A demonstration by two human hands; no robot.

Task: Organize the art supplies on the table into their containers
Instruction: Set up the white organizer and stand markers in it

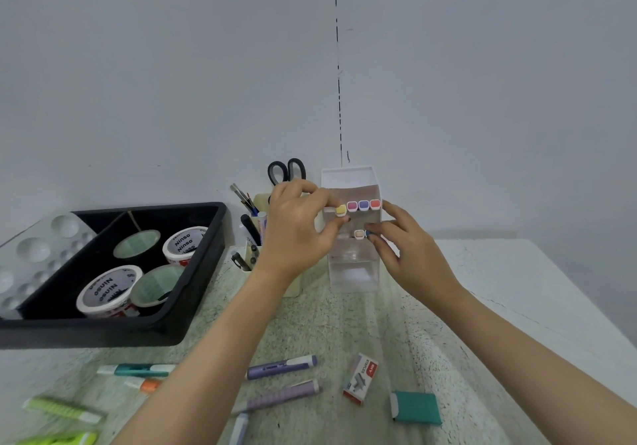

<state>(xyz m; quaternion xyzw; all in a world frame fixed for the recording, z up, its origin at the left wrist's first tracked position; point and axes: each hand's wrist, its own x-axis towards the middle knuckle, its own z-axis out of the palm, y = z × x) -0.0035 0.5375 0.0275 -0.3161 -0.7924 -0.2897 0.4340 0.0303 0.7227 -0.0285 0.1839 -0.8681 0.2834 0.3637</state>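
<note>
A clear tiered marker holder [351, 272] stands upright at the back of the table. Its top row shows pink, purple and red marker caps [363, 205]. My left hand [300, 231] pinches a yellow-capped marker [340, 210] at the left end of that row. My right hand [403, 244] holds a blue-capped marker [368, 234] at the second row, next to a beige cap [359, 234]. Loose on the table near me lie two purple highlighters [281, 366], a teal one [138, 370], an orange one [146, 384] and green ones [62, 410].
A black tray [193, 293] at the left holds several tape rolls; a white paint palette [31, 251] leans on its left side. A cream pen cup [253, 238] with brushes, pens and scissors [286, 169] stands behind my left hand. A staples box [360, 378] and a teal eraser [415, 406] lie at front right.
</note>
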